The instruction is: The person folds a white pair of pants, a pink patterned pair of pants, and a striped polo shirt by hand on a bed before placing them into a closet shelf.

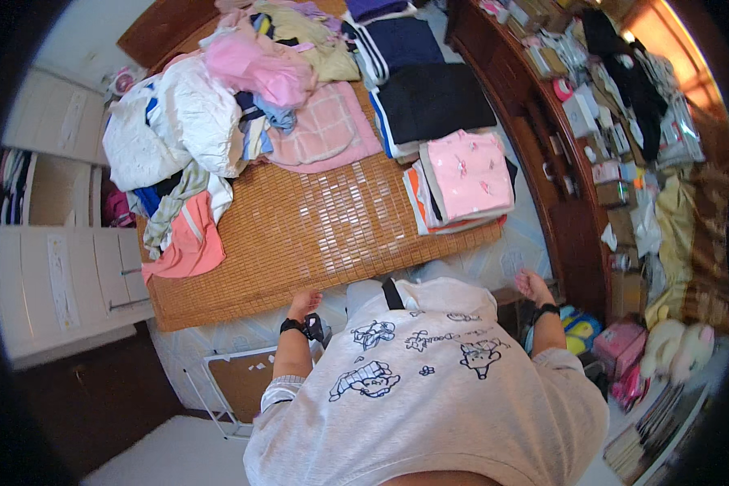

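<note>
My left hand hangs by the near edge of the bed, fingers loosely apart, holding nothing. Off to the right, my right hand is held out over the floor, its fingers slightly bent and also without anything in them. Each wrist wears a dark band. Nearest the right hand is a stack of folded clothes with a pink printed garment on top. Behind that lies another stack topped by a folded black garment. A coral garment spreads at the bed's left edge, beyond my left hand.
A woven mat covers the bed. Loose clothes pile at its far left, including a white garment and a pink one. A dark wooden cabinet borders the right; white drawers stand left. A folding table leans behind my left arm.
</note>
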Tool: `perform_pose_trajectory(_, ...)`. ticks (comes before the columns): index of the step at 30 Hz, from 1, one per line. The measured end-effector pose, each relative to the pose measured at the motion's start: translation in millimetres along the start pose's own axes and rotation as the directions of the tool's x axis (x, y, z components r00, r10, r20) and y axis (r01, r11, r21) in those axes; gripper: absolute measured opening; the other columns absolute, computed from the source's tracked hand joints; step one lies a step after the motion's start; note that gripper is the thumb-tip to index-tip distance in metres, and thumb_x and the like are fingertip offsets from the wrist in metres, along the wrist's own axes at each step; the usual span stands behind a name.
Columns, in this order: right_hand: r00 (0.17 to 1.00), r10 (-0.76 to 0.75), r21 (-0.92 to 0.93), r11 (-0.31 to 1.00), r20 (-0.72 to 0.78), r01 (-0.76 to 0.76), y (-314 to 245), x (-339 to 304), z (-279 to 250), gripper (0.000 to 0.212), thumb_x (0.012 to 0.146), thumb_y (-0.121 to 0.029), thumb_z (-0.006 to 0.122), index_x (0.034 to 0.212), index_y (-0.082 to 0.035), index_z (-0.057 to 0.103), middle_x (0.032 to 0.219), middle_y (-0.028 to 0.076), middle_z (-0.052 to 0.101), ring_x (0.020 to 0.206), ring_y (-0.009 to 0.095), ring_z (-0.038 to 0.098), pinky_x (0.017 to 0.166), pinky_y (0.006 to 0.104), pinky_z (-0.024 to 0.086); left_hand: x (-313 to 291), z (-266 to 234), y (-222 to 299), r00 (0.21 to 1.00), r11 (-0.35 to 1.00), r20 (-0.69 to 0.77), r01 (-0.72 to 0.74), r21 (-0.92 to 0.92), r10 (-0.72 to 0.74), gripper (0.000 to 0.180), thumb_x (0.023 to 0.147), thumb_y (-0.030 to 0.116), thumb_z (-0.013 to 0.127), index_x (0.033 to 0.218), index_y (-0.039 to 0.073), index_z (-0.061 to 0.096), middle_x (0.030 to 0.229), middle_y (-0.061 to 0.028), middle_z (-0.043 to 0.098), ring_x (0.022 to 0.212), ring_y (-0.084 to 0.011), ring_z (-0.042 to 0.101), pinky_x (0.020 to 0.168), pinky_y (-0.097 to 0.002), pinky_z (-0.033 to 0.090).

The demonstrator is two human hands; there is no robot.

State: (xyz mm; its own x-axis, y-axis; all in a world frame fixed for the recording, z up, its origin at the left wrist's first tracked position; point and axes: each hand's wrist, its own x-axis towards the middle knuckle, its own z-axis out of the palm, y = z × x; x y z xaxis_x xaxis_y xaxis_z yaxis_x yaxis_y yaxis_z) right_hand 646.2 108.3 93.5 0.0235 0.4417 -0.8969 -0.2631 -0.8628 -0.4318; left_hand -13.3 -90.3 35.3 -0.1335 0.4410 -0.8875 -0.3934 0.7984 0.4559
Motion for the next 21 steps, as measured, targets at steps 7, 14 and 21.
perform_pose_trajectory(7,0.995,0.096,-0.218,0.972,0.04,-0.085,-3.0,39.8,-78.5,0.025,0.08,-0.034,0.047,0.074,-0.009,0.05,0.066,0.002,0.052,0.06,0.015,0.052,0.049,0.0259,0.043,-20.4,103.8,45.5,0.992,0.911,0.088,-0.115,0.396,0.088,0.026,0.077,0.034,0.046,0.081,0.011,0.057,0.072,0.0006,0.057,0.063,-0.0104,0.051,0.055,-0.0247,0.04)
perform_pose_trajectory(14,0.995,0.072,-0.302,0.949,-0.066,-0.089,-12.6,44.9,-67.0,0.032,0.078,-0.028,0.047,0.106,-0.012,0.046,0.093,0.007,0.055,0.074,0.018,0.053,0.061,0.0307,0.045,-34.1,117.0,44.3,0.992,0.929,0.058,-0.124,0.35,0.111,0.028,0.077,0.034,0.045,0.08,0.009,0.056,0.07,-0.0035,0.057,0.059,-0.0126,0.051,0.052,-0.0256,0.041)
perform_pose_trajectory(21,0.999,0.0,-0.491,0.871,-0.039,-0.02,-1.2,0.3,-7.2,0.021,0.08,-0.026,0.047,0.089,-0.007,0.049,0.064,0.004,0.053,0.052,0.012,0.051,0.044,0.0216,0.042,-45.5,70.8,35.0,0.998,0.927,0.021,-0.057,0.371,0.053,0.032,0.076,0.037,0.047,0.085,0.008,0.055,0.079,-0.0051,0.058,0.068,-0.0146,0.053,0.058,-0.0282,0.042)
